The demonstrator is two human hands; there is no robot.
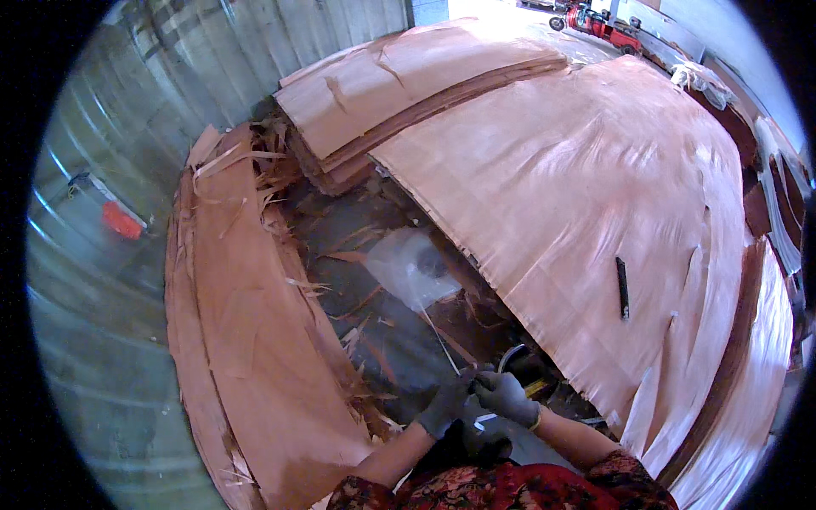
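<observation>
A thin white strip [438, 336] runs taut from a clear plastic bag [410, 268] on the floor down to the 2 gloved hands, which meet low in the middle of the view. The left hand [444, 406], in a dark grey glove, is closed with its fingertips pinched on the near end of the strip. The right hand [507, 397], in a lighter grey glove, is curled shut just beside it, touching the left; whether it also grips the strip cannot be told.

Just behind the right hand lies a dark tool with a yellow part [531, 378], partly hidden. The bag rests on the dark floor [340, 229] among wood splinters, in the gap between stacks of thin wood sheets. The big stack [578, 195] spreads to the right, with a small dark flat tool [623, 287] lying on top. A narrower stack [246, 340] lies to the left, and another [408, 76] sits farther back. A corrugated metal wall [102, 280] stands on the left.
</observation>
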